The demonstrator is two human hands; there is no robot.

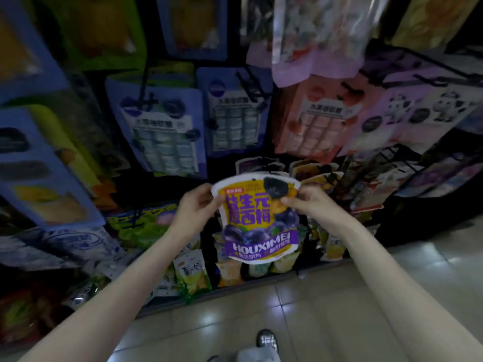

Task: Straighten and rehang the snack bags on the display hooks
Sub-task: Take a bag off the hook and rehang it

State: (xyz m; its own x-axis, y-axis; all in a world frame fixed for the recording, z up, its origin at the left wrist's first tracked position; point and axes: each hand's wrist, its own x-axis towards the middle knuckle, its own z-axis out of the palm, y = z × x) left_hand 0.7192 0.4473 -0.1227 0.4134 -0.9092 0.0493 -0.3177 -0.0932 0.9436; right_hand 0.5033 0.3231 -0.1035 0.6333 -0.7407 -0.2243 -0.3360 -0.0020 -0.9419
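Observation:
A yellow and purple prune snack bag (257, 220) marked HOUXIMEI hangs upright between both my hands, in front of the dark display rack. My left hand (194, 206) pinches its top left corner. My right hand (311, 202) pinches its top right corner. Just behind the bag's top edge, more bags of the same kind (311, 171) hang on black hooks (266, 163). The bag's hang hole is not visible.
Blue candy bags (162, 131) and a pink one (316, 118) hang on hooks above. Green and yellow snack bags (190, 273) fill the lowest row near the tiled floor (326, 304). My shoe (266, 339) shows at the bottom. A wire rack (423, 64) juts out at the right.

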